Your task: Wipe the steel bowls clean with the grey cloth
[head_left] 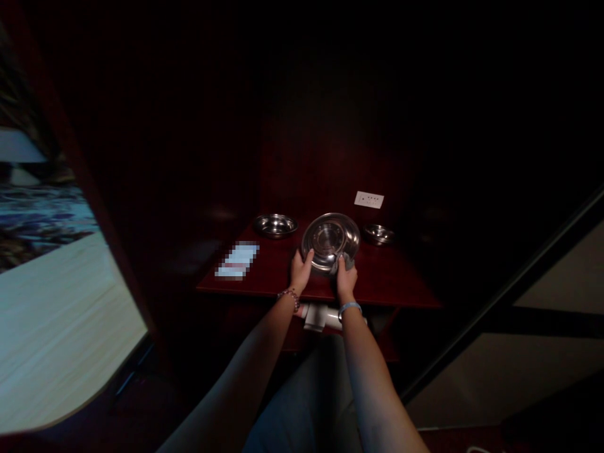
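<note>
A round, shiny metal bowl [329,236] is held up above the dark red shelf [377,280], tilted toward me. My left hand [301,269] grips its lower left rim, thumb on the near face and fingers out of sight behind. At the lower right rim, my right hand [346,275] pinches a grey cloth [349,260] against the bowl. On the shelf to the left sits another metal bowl [276,225], and a smaller metal bowl [379,234] sits to the right.
A blurred-out white sheet or card [238,259] lies at the shelf's left. On the back wall is a white socket panel [369,199]. White pipe-like parts [325,316] show below the shelf edge. A pale wooden tabletop [61,333] stands at far left.
</note>
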Demonstrator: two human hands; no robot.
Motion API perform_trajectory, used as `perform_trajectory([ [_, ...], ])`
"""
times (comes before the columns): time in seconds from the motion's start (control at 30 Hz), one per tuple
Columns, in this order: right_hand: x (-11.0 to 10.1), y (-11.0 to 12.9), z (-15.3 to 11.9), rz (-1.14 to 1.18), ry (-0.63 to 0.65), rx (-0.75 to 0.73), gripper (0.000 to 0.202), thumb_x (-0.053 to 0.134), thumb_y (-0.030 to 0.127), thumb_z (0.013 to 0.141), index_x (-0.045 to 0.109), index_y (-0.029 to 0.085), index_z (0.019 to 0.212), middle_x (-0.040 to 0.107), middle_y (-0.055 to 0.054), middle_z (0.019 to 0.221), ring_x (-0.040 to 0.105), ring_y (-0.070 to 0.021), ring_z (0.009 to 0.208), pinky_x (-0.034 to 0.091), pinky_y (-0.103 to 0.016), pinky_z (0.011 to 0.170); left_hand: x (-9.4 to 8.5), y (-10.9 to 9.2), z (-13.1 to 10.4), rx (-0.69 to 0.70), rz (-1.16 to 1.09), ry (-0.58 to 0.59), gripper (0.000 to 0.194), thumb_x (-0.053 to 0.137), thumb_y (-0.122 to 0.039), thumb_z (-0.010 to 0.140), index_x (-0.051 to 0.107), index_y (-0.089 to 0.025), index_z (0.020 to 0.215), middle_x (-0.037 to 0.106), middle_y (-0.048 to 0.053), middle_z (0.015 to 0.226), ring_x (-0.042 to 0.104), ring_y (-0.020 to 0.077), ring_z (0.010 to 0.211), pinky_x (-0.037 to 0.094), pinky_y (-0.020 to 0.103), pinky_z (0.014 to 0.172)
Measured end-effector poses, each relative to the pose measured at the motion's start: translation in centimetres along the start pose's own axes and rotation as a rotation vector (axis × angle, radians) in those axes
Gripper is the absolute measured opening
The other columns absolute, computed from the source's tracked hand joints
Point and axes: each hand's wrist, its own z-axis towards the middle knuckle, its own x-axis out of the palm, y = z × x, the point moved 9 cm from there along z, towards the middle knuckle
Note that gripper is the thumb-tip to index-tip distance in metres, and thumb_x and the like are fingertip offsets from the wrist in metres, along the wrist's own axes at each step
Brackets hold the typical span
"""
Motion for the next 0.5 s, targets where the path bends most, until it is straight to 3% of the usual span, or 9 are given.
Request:
perform_trajectory([
  [0.3,0.1,-0.6,0.3,0.141,-0.016,-0.018,0.050,0.064,0.049,0.081,0.072,0.009,0.111,0.073,-0.015,0.113,0.068,-0.0247,0.106,0.050,-0.033,0.093,1.5,0.8,0.1,0.019,-0.071,0.092,0.045,0.068,-0.039,0.082,0.063,-0.016,0.120,0.069,0.012,0.123,0.065,0.0227,0.113,0.048,0.035,0.102],
  [0.5,-0.1,-1.0,0.5,0.160,-0.018,-0.008,0.050,0.061,0.050,0.082,0.071,0.010,0.111,0.073,-0.015,0.113,0.068,-0.0246,0.105,0.050,-0.033,0.091,3.4,0.7,-0.9,0.032,0.162,0.328,0.043,0.069,-0.048,0.078,0.073,-0.018,0.108,0.074,0.011,0.113,0.066,0.0267,0.113,0.048,0.035,0.098],
])
